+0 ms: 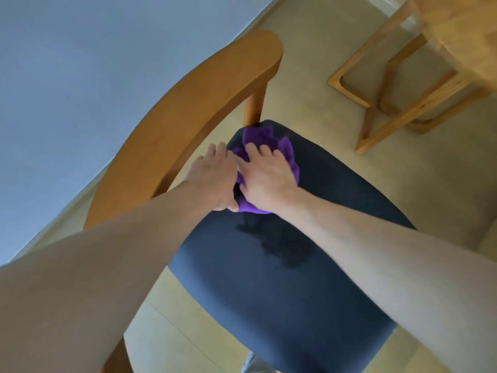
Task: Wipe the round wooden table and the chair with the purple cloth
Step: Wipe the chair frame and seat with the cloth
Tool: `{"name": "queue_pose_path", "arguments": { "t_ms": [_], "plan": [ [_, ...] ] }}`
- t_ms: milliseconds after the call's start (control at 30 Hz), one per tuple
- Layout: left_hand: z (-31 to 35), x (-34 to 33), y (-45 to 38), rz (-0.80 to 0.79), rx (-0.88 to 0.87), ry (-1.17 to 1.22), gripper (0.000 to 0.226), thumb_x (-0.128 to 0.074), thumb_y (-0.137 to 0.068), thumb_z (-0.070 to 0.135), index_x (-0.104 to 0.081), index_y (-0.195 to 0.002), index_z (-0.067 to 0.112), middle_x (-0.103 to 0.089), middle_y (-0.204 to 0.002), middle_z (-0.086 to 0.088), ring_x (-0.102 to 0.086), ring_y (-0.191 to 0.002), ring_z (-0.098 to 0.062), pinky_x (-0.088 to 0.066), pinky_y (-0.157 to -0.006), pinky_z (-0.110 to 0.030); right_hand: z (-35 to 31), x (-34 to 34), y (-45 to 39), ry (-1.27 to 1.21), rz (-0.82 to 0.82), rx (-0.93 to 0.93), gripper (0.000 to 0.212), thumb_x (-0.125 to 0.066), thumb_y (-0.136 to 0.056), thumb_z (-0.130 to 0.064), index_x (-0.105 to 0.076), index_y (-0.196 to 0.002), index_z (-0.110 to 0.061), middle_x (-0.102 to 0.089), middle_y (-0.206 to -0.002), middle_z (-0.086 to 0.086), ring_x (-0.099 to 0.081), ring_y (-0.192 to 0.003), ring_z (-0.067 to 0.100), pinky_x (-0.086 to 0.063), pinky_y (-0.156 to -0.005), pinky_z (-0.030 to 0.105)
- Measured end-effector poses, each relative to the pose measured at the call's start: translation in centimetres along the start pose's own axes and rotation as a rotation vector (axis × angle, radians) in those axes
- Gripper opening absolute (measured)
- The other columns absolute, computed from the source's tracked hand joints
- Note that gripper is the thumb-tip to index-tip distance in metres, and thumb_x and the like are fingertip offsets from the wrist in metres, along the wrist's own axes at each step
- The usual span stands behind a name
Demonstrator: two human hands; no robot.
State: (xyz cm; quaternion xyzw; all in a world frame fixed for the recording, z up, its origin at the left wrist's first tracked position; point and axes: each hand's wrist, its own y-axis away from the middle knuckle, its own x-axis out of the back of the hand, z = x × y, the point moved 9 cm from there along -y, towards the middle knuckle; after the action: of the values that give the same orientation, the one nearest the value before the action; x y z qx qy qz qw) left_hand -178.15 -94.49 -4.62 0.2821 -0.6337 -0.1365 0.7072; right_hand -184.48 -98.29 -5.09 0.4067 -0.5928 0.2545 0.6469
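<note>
The chair fills the middle of the view: a dark blue padded seat (290, 270) under a curved wooden backrest (188, 117). A crumpled purple cloth (259, 138) lies on the far end of the seat, near the backrest post. My right hand (266, 179) presses flat on top of the cloth. Beside it, my left hand (215, 179) touches the cloth's left edge, thumb against the purple fabric. The round wooden table (468, 36) shows only as an edge at the top right, above its wooden base frame (398, 84).
A darker patch (271, 238) marks the seat just behind my hands. Beige floor (309, 63) lies between chair and table base. A pale blue wall (80, 63) rises behind the backrest. A bit of blue fabric (252, 363) shows at the bottom edge.
</note>
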Motion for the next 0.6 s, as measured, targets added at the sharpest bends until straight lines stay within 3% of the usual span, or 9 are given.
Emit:
{"name": "queue_pose_path", "arguments": {
  "t_ms": [67,133,233,300,400,500,600],
  "plan": [
    [1.8,-1.7,-0.4,-0.069,-0.049,-0.045,0.147,-0.094,-0.053,0.057,-0.002,-0.16,0.014,-0.005,-0.167,-0.016,-0.019,-0.151,-0.035,-0.043,-0.109,-0.045,4.6,-0.1,0.6,0.013,-0.031,-0.07,0.058,-0.06,-0.09,-0.043,-0.046,-0.144,-0.029,-0.052,-0.132,0.011,-0.055,-0.113,0.037,-0.046,-0.086,0.046],
    [2.8,-3.4,-0.6,-0.091,-0.064,-0.065,0.164,-0.097,-0.05,0.051,0.023,-0.157,0.023,0.016,-0.168,-0.013,-0.005,-0.155,-0.038,-0.043,-0.109,-0.048,10.6,-0.2,1.2,0.055,-0.068,-0.222,0.053,-0.061,-0.09,-0.039,-0.051,-0.14,-0.029,-0.053,-0.128,0.012,-0.057,-0.109,0.04,-0.047,-0.081,0.046],
    [3.4,-4.3,-0.9,-0.042,-0.028,-0.083,0.169,-0.1,-0.047,0.046,0.028,-0.154,0.022,0.019,-0.167,-0.014,-0.003,-0.155,-0.042,-0.046,-0.107,-0.05,18.0,-0.8,2.9,-0.164,-0.174,-0.55,0.013,-0.056,-0.093,-0.032,-0.064,-0.103,-0.027,-0.056,-0.103,0.005,-0.055,-0.092,0.034,-0.046,-0.074,0.044],
    [3.6,-4.3,-1.2,-0.036,-0.008,-0.11,0.169,-0.101,-0.046,0.045,0.026,-0.155,0.019,0.017,-0.167,-0.017,-0.004,-0.154,-0.044,-0.048,-0.105,-0.05,18.2,-1.4,2.7,-0.303,-0.214,-0.621,0.01,-0.053,-0.095,-0.032,-0.06,-0.095,-0.025,-0.06,-0.107,0.008,-0.055,-0.094,0.033,-0.047,-0.078,0.043],
    [3.7,-4.1,-1.3,-0.045,0.012,-0.151,0.168,-0.101,-0.048,0.044,0.026,-0.155,0.015,0.017,-0.166,-0.021,-0.005,-0.153,-0.047,-0.048,-0.104,-0.049,13.3,-0.2,0.0,-0.285,-0.07,-0.528,0.03,-0.056,-0.094,-0.031,-0.06,-0.12,-0.017,-0.059,-0.118,0.015,-0.061,-0.104,0.039,-0.043,-0.073,0.04],
    [3.8,-4.2,-1.4,-0.059,0.013,-0.166,0.168,-0.1,-0.049,0.046,0.027,-0.155,0.016,0.02,-0.166,-0.021,-0.004,-0.154,-0.047,-0.047,-0.105,-0.047,8.4,0.1,-1.1,-0.162,-0.039,-0.347,0.057,-0.057,-0.097,-0.036,-0.041,-0.149,-0.021,-0.049,-0.139,0.016,-0.058,-0.116,0.038,-0.047,-0.079,0.043],
    [3.8,-4.0,-1.1,-0.067,-0.003,-0.179,0.167,-0.098,-0.05,0.05,0.028,-0.155,0.018,0.02,-0.167,-0.017,-0.005,-0.154,-0.044,-0.051,-0.101,-0.044,9.1,-0.5,0.5,-0.152,-0.062,-0.268,0.063,-0.053,-0.099,-0.039,-0.032,-0.156,-0.026,-0.042,-0.148,0.015,-0.056,-0.119,0.038,-0.047,-0.078,0.043]
  ]
}}
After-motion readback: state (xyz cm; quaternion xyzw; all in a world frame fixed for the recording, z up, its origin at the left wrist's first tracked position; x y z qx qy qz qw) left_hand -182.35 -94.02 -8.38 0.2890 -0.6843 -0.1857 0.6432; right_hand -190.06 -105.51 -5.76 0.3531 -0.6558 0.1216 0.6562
